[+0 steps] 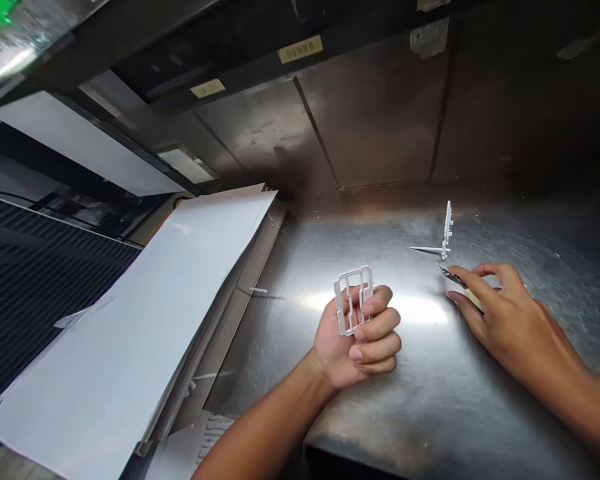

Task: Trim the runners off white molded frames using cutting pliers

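My left hand [360,333], palm up with curled fingers, holds a small white plastic frame [345,307] that has several bars across it. To the right, my right hand [500,300] grips a small cutting tool [459,279] with a dark metal tip and a pale handle; the tip points up and left. Just beyond that tip, a thin white plastic piece [447,227] with a long spike at its lower end rests on the metal table [380,413], touched by neither hand.
Large white sheets [145,300] lie on a stack with a raised edge at the left. Small white slivers [259,290] are near its right side. A metal back wall [370,127] with labels rises behind the table. Dark ribbed material [40,280] is at the far left.
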Demonstrator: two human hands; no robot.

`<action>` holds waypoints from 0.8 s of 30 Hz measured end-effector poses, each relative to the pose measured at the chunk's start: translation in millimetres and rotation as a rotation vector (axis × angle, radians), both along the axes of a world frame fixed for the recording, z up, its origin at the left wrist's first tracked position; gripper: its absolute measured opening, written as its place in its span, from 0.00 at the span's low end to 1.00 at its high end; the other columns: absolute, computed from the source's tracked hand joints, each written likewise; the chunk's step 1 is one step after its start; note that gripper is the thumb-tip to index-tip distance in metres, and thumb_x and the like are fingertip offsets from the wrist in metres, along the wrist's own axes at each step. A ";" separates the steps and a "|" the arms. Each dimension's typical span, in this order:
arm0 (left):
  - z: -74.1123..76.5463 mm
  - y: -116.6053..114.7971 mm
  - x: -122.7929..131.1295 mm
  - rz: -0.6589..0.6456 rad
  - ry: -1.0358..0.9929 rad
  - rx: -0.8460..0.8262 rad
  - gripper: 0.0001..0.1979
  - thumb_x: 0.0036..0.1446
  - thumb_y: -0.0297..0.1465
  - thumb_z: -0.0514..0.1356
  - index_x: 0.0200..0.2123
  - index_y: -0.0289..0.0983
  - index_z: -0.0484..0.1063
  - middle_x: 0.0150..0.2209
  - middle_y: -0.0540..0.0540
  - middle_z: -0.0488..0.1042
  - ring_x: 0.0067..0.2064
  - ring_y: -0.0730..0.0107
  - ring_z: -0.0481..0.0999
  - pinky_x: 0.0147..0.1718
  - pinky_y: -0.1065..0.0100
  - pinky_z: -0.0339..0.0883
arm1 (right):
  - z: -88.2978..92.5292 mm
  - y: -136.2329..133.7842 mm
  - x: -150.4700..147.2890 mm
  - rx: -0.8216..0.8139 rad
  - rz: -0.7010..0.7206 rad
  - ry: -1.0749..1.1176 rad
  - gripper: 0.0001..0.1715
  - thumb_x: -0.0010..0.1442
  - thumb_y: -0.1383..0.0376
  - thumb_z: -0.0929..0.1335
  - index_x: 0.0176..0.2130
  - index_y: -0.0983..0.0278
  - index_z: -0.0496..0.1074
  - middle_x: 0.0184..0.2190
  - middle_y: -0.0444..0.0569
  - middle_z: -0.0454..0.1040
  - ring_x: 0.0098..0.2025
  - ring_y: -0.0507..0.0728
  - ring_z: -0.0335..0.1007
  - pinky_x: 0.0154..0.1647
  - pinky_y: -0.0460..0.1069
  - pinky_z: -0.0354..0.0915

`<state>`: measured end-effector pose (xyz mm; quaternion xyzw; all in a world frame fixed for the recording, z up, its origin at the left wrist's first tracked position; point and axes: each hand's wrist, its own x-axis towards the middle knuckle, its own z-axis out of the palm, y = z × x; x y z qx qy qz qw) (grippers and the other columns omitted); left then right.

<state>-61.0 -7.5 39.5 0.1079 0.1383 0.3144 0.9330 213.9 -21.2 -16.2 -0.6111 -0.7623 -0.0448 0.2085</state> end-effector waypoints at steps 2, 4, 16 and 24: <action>-0.5 -1.3 0.9 -0.014 -0.043 0.002 0.30 0.67 0.41 0.70 0.29 0.40 0.49 0.19 0.57 0.50 0.15 0.78 0.42 0.13 0.77 0.45 | -2.7 8.2 -0.5 0.005 -0.016 -0.031 0.31 0.82 0.49 0.58 0.72 0.55 0.72 0.66 0.61 0.67 0.28 0.57 0.70 0.22 0.53 0.63; -0.1 -2.5 1.6 -0.022 -0.096 0.002 0.30 0.68 0.41 0.70 0.28 0.40 0.50 0.20 0.56 0.51 0.15 0.77 0.44 0.13 0.76 0.45 | -1.6 13.9 -1.8 -0.022 -0.034 -0.096 0.32 0.81 0.51 0.60 0.76 0.56 0.67 0.71 0.63 0.64 0.28 0.58 0.72 0.23 0.55 0.67; 7.7 -3.8 -1.5 0.111 0.107 0.292 0.29 0.64 0.44 0.72 0.28 0.38 0.55 0.25 0.53 0.57 0.20 0.78 0.53 0.13 0.81 0.52 | 77.1 77.7 -37.5 -0.290 0.082 -0.388 0.18 0.72 0.78 0.64 0.51 0.68 0.80 0.55 0.63 0.80 0.44 0.63 0.81 0.38 0.52 0.68; 5.2 -3.2 7.0 0.194 0.530 0.465 0.34 0.61 0.59 0.74 0.30 0.37 0.65 0.23 0.54 0.64 0.15 0.77 0.62 0.08 0.77 0.59 | 97.2 62.6 -29.2 -0.169 -0.056 -0.221 0.17 0.84 0.66 0.60 0.62 0.62 0.74 0.55 0.55 0.79 0.54 0.62 0.78 0.46 0.51 0.64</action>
